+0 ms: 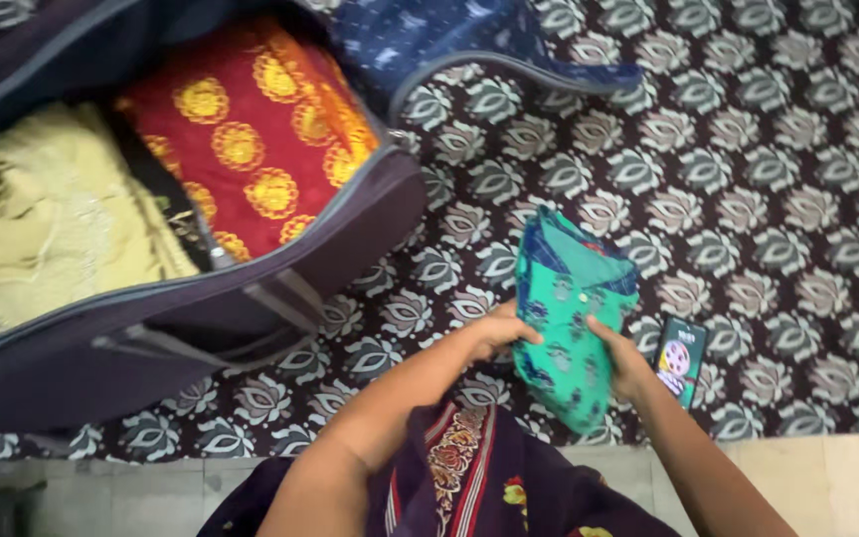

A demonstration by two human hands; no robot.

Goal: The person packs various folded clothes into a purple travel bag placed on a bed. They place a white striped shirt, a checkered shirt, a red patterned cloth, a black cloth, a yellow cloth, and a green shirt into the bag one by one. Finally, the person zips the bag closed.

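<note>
My left hand [494,333] is closed on the near-left edge of the folded green printed garment [569,313], thumb on top and the other digits curled under the cloth. My right hand [623,363] grips the same garment at its right edge, thumb pressed flat on the upper face, remaining digits hidden beneath. Both hands hold the garment; I cannot tell whether it rests on the patterned bedspread [748,149] or is lifted just clear of it. The garment is teal-green with dark blue motifs, a small button line down its middle and a trace of red lining at its far edge.

Just right of the garment, a smartphone [681,360] lies face up on the bedspread, screen lit, close beside my right wrist.

Left of the garment, well apart from it, stands an open dark suitcase [251,308]. Inside it, the compartment side nearer the garment holds a red fabric with yellow round motifs [251,149]; the side farther from the garment holds a pale yellow embroidered fabric [42,219]. The suitcase lid [420,40], lined in blue patterned cloth, lies open beyond the garment.

Nearer to me than the garment, my dark purple clothing with embroidered trim [459,467] fills the lower edge.
</note>
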